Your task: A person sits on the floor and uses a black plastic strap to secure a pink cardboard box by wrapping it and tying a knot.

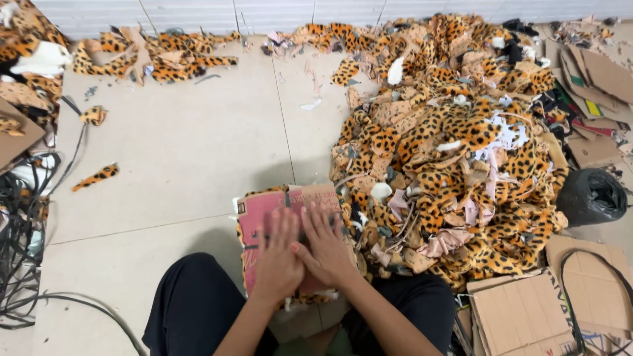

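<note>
Blurred fingers [290,221], half-hidden pink card [264,207]

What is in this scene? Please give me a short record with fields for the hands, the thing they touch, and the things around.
left hand: left hand, flat, palm down on the cardboard piece
right hand: right hand, flat beside it, fingers overlapping the left hand
thing touched: pinkish cardboard piece on a stack of leopard-print pieces, in front of the person's knees
right of the stack: large heap of leopard-print fabric scraps
far right: black plastic bag, flattened cardboard boxes
left edge: black cables
surface: pale tiled floor
</note>
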